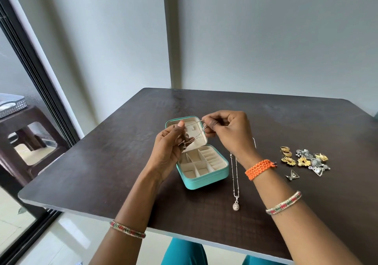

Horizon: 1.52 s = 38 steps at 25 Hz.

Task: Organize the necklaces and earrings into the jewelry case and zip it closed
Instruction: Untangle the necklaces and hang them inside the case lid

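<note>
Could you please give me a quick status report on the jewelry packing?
Both hands pinch a thin necklace over the open case. Second necklace, earrings still on table. Nothing obstructing.

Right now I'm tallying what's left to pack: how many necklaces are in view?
2: a thin chain necklace held between both hands above the open case, and a pendant necklace lying on the table right of it.
</note>
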### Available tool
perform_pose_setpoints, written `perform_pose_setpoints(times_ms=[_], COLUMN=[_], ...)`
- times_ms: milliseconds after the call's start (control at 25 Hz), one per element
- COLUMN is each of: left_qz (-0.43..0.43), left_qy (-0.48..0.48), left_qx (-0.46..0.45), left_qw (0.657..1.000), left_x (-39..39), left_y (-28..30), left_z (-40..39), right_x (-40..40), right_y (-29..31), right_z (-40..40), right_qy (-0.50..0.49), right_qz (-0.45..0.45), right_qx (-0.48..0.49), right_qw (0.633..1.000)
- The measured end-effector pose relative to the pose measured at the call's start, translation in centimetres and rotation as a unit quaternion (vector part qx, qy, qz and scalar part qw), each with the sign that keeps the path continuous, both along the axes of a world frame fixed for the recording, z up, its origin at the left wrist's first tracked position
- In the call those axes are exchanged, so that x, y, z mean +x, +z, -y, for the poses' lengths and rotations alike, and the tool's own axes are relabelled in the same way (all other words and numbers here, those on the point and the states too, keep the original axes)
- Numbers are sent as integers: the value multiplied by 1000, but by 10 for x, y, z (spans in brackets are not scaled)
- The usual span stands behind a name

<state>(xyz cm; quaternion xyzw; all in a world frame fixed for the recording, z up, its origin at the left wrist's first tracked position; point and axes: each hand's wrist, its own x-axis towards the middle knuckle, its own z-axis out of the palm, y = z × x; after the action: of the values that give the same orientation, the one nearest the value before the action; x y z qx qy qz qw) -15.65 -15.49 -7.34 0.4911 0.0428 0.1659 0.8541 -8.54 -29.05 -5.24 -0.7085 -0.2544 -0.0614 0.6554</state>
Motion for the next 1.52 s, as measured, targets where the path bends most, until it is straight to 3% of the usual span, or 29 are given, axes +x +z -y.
perform_pose_setpoints(times_ms=[120,280,360,440,520,760,800,880,1000,1080,1160,1360,1520], left_qz=[5,1,0,3,0,41,49,58,57,39,23,26,8], left_qy=[0,-10,-6,-4,0,-16,-21,-38,-54,-41,-9,-1,-76], left_qx=[-32,-39,-68,-112,-138,-167,-159,-134,-81,-28,16,77,100], left_qw=[999,999,998,994,990,985,986,988,994,998,1000,997,992], left_x=[-1,-4,-4,-2,-2,-2,-2,-2,-2,-4,-4,-3,-3], left_y=[2,3,5,4,2,-3,-3,-5,-4,0,2,-1,-3], left_z=[0,-1,-3,-8,-12,-23,-23,-24,-20,-13,-9,-6,-4], right_x=[0,-2,-3,-3,-4,-10,-11,-13,-20,-24,-24,-23,-27], right_y=[1,2,5,10,14,15,15,13,6,0,0,16,20], right_z=[1,2,1,0,0,-3,-3,-5,-12,-15,-14,-1,1], right_qy=[1,-29,7,103,170,174,177,178,148,121,106,100,78], right_qz=[-46,-7,-95,-247,-340,-358,-342,-269,-80,59,141,198,222], right_qx=[36,-28,26,148,228,308,305,227,-20,-157,-228,-243,-284], right_qw=[998,999,995,952,896,864,871,919,985,978,958,944,930])
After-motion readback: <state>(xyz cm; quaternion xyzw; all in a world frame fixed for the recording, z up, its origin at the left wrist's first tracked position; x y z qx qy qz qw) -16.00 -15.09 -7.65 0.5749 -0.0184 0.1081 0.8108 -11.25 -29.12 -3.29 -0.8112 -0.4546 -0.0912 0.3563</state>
